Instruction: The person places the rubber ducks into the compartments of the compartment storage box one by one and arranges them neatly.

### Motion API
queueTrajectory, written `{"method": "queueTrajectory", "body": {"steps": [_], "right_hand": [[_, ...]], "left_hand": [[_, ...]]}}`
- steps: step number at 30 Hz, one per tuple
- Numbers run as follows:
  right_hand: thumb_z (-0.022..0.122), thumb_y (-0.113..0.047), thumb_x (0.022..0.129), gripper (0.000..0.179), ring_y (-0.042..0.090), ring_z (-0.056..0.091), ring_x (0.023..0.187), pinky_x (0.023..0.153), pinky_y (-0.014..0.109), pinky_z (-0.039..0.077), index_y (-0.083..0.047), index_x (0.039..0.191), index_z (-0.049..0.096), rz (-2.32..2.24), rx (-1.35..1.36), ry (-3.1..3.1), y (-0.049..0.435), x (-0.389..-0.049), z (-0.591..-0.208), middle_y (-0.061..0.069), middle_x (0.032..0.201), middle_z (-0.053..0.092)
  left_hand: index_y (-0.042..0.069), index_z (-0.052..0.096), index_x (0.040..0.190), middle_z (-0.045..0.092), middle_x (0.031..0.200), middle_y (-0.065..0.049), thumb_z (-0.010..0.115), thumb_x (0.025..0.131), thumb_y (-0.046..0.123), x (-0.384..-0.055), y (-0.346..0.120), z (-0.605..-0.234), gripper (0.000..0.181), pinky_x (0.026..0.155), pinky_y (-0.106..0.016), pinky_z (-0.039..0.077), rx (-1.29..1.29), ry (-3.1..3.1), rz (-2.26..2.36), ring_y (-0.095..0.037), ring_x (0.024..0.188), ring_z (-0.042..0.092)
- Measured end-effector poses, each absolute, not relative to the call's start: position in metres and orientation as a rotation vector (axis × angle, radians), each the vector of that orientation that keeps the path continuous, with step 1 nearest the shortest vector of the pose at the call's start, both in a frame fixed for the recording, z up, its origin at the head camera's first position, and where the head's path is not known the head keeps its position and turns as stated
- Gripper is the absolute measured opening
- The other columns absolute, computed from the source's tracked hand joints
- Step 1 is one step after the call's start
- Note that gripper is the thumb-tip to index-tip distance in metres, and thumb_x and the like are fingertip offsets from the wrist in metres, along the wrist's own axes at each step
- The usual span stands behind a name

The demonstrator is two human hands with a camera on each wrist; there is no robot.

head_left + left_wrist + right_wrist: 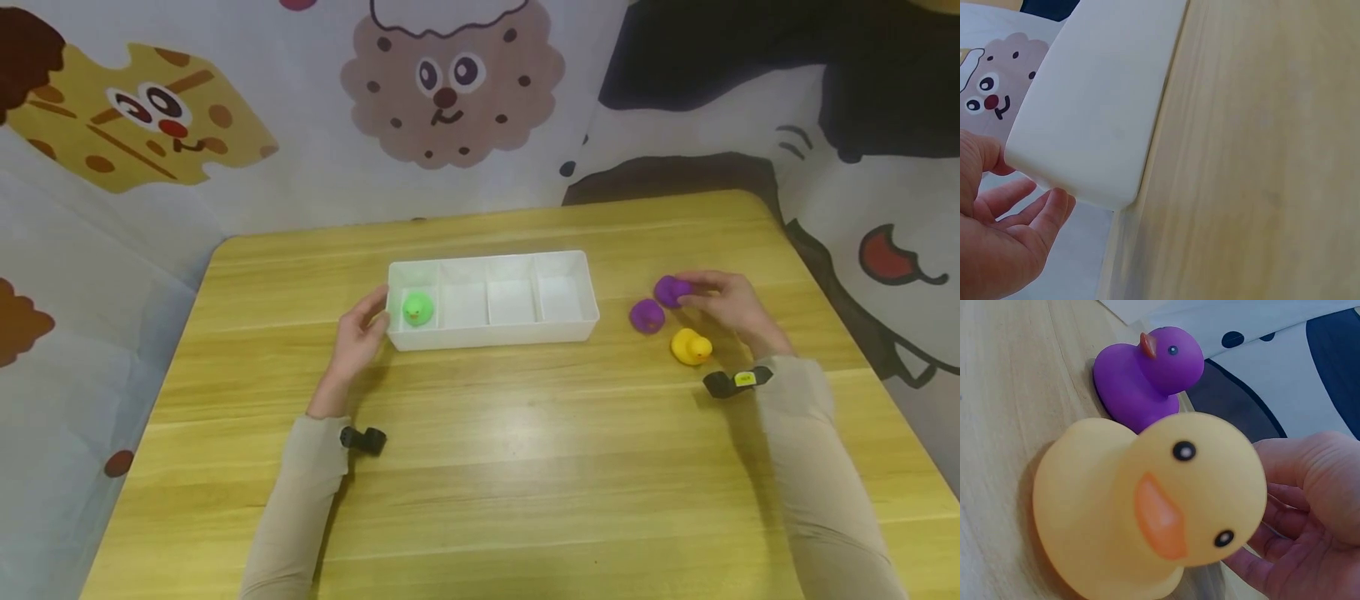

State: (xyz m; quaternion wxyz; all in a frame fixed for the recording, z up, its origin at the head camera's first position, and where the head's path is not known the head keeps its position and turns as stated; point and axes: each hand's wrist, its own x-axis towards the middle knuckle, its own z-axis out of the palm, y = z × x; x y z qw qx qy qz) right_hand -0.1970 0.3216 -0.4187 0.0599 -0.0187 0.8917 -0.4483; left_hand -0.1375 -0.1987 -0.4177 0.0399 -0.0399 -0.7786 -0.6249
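Note:
A white tray [491, 336] with several compartments in a row stands on the table, and a green rubber duck [417, 309] sits in its leftmost compartment. My left hand [358, 335] is at the tray's left end, its thumb and bent fingers [1054, 209] touching the outside of the end wall. At the right, my right hand [726, 304] pinches the farther purple rubber duck [670, 292] between thumb and forefinger; the yellow duck hides that grip in the right wrist view. A second purple duck [647, 317] lies beside it. Nearer to me sits a yellow duck [690, 347], below the right hand.
The wooden table [517, 467] reaches back to a hanging cloth [315, 75] printed with cartoon food. Black wrist cameras [363, 440] sit on both sleeves. The right wrist camera is close to the yellow duck.

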Motion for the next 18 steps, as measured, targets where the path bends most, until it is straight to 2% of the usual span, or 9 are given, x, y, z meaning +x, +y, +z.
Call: {"method": "queueTrajectory", "body": {"steps": [4, 8, 18], "right_hand": [[0.069, -0.014, 0.085, 0.045, -0.009, 0.054, 0.079, 0.064, 0.016, 0.05, 0.005, 0.124, 0.056, -1.352, -0.033, 2.719, 0.322, -0.198, -0.421, -0.019, 0.094, 0.062], [0.07, -0.019, 0.085, 0.046, -0.008, 0.053, 0.079, 0.064, 0.014, 0.048, 0.004, 0.123, 0.056, -1.339, -0.021, 2.742, 0.323, -0.199, -0.423, -0.021, 0.093, 0.06], [0.069, -0.022, 0.086, 0.048, -0.009, 0.052, 0.081, 0.066, 0.009, 0.046, 0.005, 0.123, 0.056, -1.363, -0.044, 2.758, 0.32, -0.199, -0.42, -0.032, 0.086, 0.056]], "left_hand": [[-0.013, 0.039, 0.134, 0.041, 0.138, -0.029, 0.044, 0.092, -0.009, -0.144, -0.204, -0.433, 0.043, 0.109, -0.043, 0.032, -0.124, -2.376, -1.901, -0.038, 0.127, 0.04], [-0.013, 0.039, 0.134, 0.041, 0.138, -0.028, 0.044, 0.092, -0.009, -0.145, -0.205, -0.436, 0.042, 0.109, -0.042, 0.032, -0.13, -2.372, -1.896, -0.037, 0.127, 0.041], [-0.02, 0.035, 0.132, 0.038, 0.136, -0.035, 0.042, 0.09, -0.013, -0.135, -0.197, -0.41, 0.043, 0.109, -0.047, 0.031, -0.134, -2.389, -1.908, -0.045, 0.126, 0.037]]}}
